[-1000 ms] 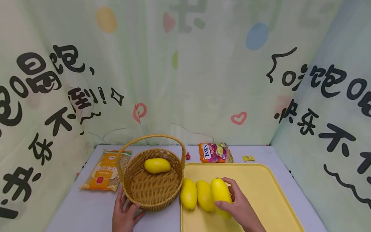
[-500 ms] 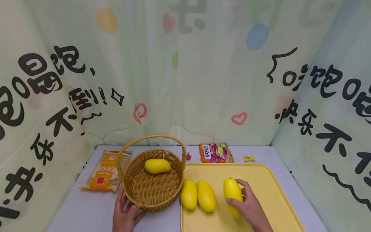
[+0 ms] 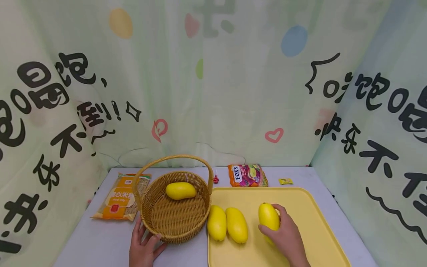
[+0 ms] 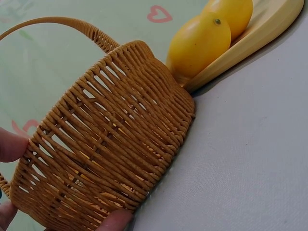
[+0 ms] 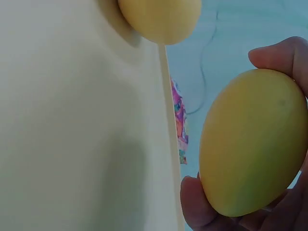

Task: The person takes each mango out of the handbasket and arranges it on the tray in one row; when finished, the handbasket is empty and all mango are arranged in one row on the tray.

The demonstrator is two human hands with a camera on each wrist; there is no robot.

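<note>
Filling the right hand point(image 3: 289, 237), a mango point(image 3: 268, 216) sits between thumb and fingers.

The fruits point(image 3: 237, 225) are plain bright yellow, the tray point(image 3: 300, 202) a paler yellow and the woven basket point(image 3: 176, 217) golden brown. The curtain point(image 3: 233, 104) is pale green with coloured spots point(image 3: 294, 40), red heart outlines point(image 3: 275, 141) and black lettering point(image 3: 377, 159); the table point(image 3: 96, 241) whitish lilac.

A pale lavender-white table point(image 3: 93, 241) carries a flat, round-cornered yellow tray point(image 3: 297, 202). Just left of the tray stands a round brown woven basket point(image 3: 176, 218); farther left lies an orange-and-clear plastic bag point(image 3: 120, 198). Behind the tray lie a small red object point(image 3: 215, 180), a multicoloured FOX'S bag point(image 3: 247, 175) and a tiny yellow packet point(image 3: 285, 181).
</note>
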